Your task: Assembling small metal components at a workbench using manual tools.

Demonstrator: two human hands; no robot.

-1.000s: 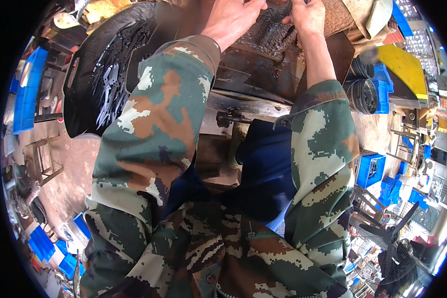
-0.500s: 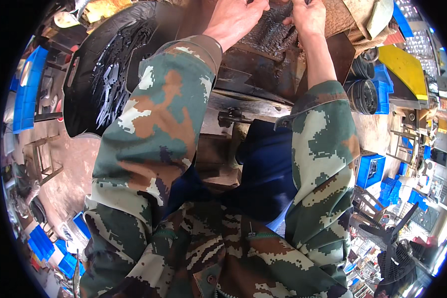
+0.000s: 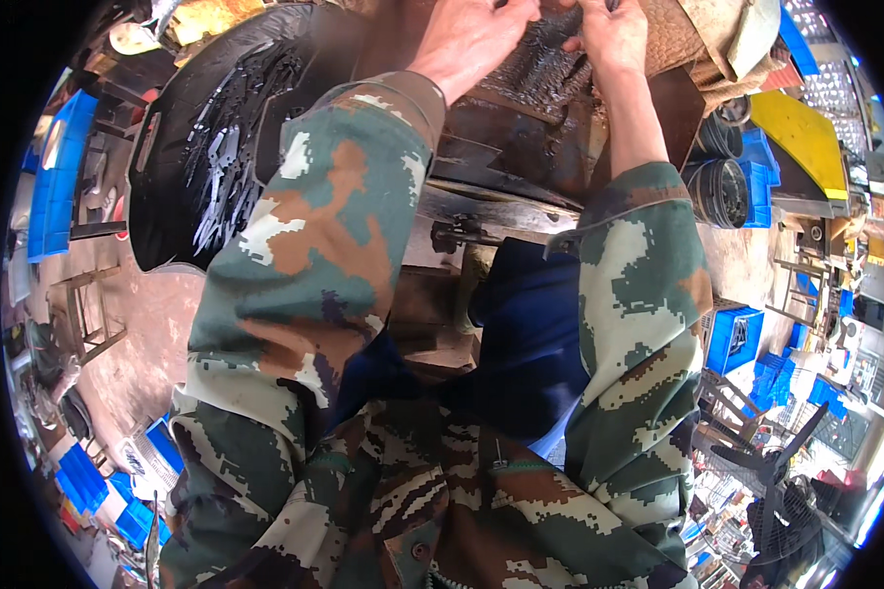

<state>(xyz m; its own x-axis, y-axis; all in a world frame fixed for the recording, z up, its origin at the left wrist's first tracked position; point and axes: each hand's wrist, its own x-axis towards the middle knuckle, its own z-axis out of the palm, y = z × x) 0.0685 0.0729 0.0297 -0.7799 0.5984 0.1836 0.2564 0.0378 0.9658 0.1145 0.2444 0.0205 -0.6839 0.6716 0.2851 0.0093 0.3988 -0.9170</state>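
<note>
At the top edge of the head view, my left hand (image 3: pixel 473 41) has its fingers curled together, their tips partly cut off by the frame. A short way to its right, my right hand (image 3: pixel 611 37) is also closed, thumb against fingers, with a small dark bit showing at its fingertips. What either hand grips is too small or out of frame. Both hang over a dark, wet, grimy work surface (image 3: pixel 516 147). Left of my left forearm, a black tray (image 3: pixel 167 201) holds many thin metal blade-shaped pieces (image 3: pixel 228 162), shiny and heaped lengthwise.
Brown sacking (image 3: pixel 663 39) lies beside my right hand. Black round tubs (image 3: pixel 717 191), a blue crate (image 3: pixel 756 167) and a yellow panel (image 3: pixel 796 137) stand at the right. A blue bin (image 3: pixel 59 187) is far left, a fan (image 3: pixel 776 481) lower right.
Both hands stay almost in the same place with fingers still closed. The whole view has shifted very slightly.
</note>
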